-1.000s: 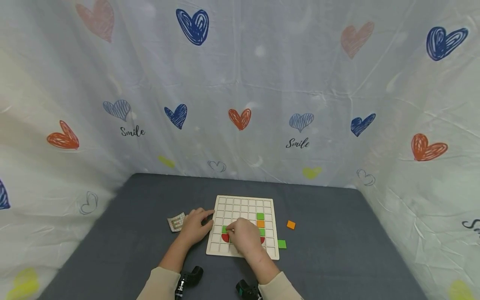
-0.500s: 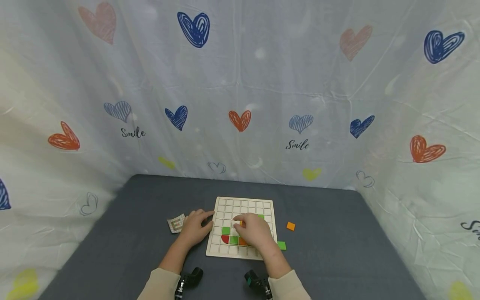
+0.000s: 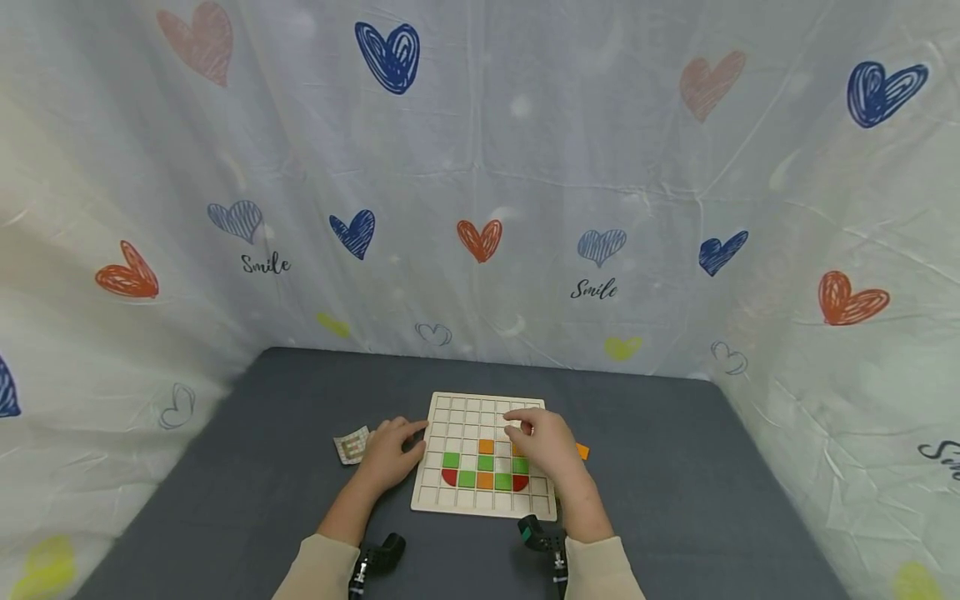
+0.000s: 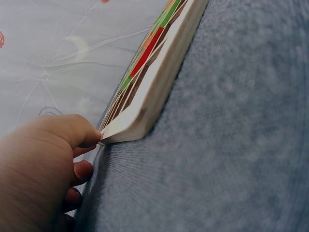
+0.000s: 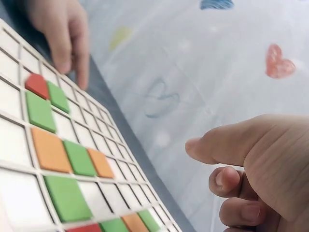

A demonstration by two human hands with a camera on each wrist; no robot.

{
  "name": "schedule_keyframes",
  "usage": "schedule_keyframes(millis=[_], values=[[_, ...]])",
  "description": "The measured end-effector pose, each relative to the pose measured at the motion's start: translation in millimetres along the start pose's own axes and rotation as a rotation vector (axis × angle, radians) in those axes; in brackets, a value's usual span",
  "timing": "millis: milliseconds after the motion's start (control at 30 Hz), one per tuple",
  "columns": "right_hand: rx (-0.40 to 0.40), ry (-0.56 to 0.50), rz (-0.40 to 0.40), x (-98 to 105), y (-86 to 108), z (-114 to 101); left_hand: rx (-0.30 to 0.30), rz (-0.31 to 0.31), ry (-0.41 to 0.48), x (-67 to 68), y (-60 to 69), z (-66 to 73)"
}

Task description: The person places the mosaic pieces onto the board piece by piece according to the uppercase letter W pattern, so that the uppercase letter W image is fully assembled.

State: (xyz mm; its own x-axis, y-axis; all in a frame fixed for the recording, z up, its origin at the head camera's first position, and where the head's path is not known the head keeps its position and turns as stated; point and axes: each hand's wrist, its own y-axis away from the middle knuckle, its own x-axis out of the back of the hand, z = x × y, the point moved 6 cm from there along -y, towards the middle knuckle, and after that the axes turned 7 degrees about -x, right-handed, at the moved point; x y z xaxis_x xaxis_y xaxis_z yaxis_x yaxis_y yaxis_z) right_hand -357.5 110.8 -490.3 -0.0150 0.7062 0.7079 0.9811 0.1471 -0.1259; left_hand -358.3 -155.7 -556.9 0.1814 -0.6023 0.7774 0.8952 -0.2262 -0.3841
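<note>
A pale square grid board (image 3: 452, 416) lies on the dark table, with green, orange and red tiles set in its cells. Rounded red pieces sit at each end of the lowest tile row, and an orange tile (image 3: 484, 481) is at its middle. At the board's left edge, my left hand (image 3: 390, 452) touches the rim with thumb and index finger, as the left wrist view also shows. Over the right part of the board hovers my right hand (image 3: 551, 446), index finger and thumb apart, nothing between them. It hides some right-hand cells.
A small patterned card (image 3: 351, 446) lies left of the board, beside my left hand. One loose orange tile (image 3: 582, 451) shows partly behind my right hand. A white curtain (image 3: 480, 317) printed with hearts stands behind the table.
My right hand has moved from the lower left tiles across the board to the right, uncovering the middle tiles, including an upper orange one. My left hand stays at the edge.
</note>
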Motion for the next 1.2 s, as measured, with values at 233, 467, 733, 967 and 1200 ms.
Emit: schedule_keyframes(millis=[233,467,733,967,1200], values=[[-0.069,-0.048,0.049,21.0,-1.2,20.1,0.009,-0.008,0.001,-1.1,0.0,-1.9],[-0.133,-0.076,0.088,37.8,-2.1,39.9,0.007,-0.006,-0.002,-1.7,-0.1,-2.6],[-0.242,-0.098,0.101,55.0,2.7,61.8,0.002,0.001,-0.009,-0.2,0.6,0.4],[-0.314,-0.060,0.106,64.7,6.5,82.3,0.003,-0.002,-0.012,-0.8,0.3,0.3],[-0.404,0.027,0.031,64.5,13.6,100.4,-0.004,0.000,-0.001,-1.0,0.8,-0.7]])
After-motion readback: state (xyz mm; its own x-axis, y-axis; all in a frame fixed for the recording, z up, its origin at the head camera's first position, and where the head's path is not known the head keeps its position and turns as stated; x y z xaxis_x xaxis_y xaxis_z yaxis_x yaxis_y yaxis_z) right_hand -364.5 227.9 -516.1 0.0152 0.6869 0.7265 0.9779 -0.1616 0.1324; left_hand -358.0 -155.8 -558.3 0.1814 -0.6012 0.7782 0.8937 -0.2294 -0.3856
